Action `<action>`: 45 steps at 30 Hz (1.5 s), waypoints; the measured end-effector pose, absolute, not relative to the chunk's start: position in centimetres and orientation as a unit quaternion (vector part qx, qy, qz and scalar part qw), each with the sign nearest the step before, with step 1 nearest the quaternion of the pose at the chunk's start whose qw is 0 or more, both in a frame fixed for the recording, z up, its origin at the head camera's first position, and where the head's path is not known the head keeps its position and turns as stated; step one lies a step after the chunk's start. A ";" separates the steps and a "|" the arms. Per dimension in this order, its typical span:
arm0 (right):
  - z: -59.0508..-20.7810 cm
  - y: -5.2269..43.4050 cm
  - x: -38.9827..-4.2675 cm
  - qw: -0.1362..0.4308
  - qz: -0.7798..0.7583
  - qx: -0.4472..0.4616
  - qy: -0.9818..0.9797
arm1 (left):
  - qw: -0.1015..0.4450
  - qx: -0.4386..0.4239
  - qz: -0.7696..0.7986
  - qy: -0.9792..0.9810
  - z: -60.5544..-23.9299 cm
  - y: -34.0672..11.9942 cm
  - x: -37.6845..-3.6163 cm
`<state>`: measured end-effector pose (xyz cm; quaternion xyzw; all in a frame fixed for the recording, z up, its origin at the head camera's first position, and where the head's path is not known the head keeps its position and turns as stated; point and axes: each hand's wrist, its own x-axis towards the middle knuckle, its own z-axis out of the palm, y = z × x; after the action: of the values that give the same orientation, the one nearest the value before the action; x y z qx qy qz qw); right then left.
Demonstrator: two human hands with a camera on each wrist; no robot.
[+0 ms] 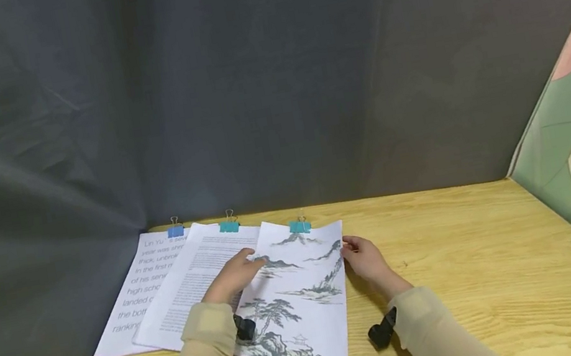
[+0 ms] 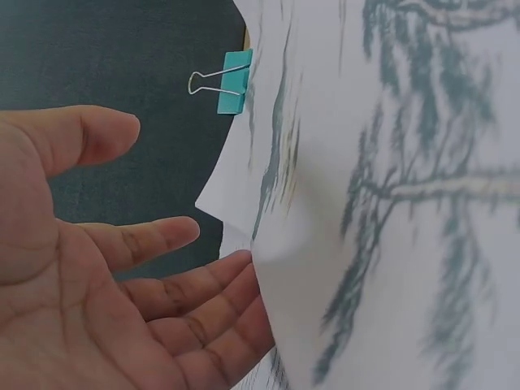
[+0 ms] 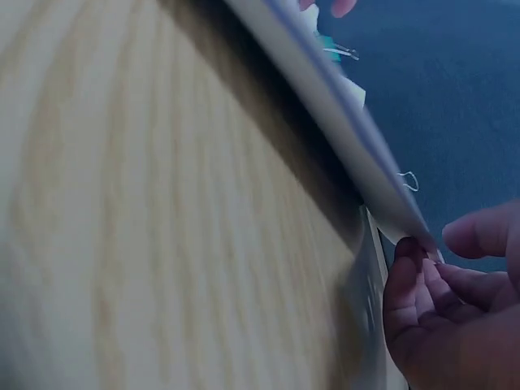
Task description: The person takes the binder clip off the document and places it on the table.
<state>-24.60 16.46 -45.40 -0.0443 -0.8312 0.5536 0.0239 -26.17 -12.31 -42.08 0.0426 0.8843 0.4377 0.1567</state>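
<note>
**Clipped landscape print between both hands on worktop**

Grey backdrop cloth (image 1: pixel 192 93) behind, wooden worktop (image 1: pixel 475 259) under everything. Three paper stacks lie fanned at the back left. The landscape print (image 1: pixel 297 302) is on top and nearest you, overlapping the small-text stack (image 1: pixel 195 284), which overlaps the large-text stack (image 1: pixel 131 292). Each already carries a binder clip at its top edge: teal clip (image 1: pixel 300 226) on the print, teal one (image 1: pixel 229 226) and blue one (image 1: pixel 175 231) on the others. So clipping looks done; judging by the raised right edge, the print is not yet settled. Your left hand (image 1: pixel 236 274) lies open, fingers (image 2: pixel 203 284) straight against the print's left edge. Your right hand (image 1: pixel 363 256) pinches the right edge, lifting it slightly off the worktop.
</note>
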 end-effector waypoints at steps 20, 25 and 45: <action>-45.7 19.9 -24.2 0.011 0.505 -0.094 -0.858 | 0.198 0.042 0.500 0.842 -42.4 -10.4 -26.3; -45.4 21.2 -23.6 0.005 0.497 -0.102 -0.862 | 0.210 0.051 0.506 0.835 -42.9 -9.3 -26.5; -45.0 25.9 -22.6 0.010 0.478 -0.119 -0.870 | 0.289 0.070 0.585 0.755 -43.1 -4.7 -28.0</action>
<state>-22.59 25.89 -45.05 -0.1188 -0.8704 0.4777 0.0101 -27.99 -4.71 -43.08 0.0704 0.7547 0.5849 0.2886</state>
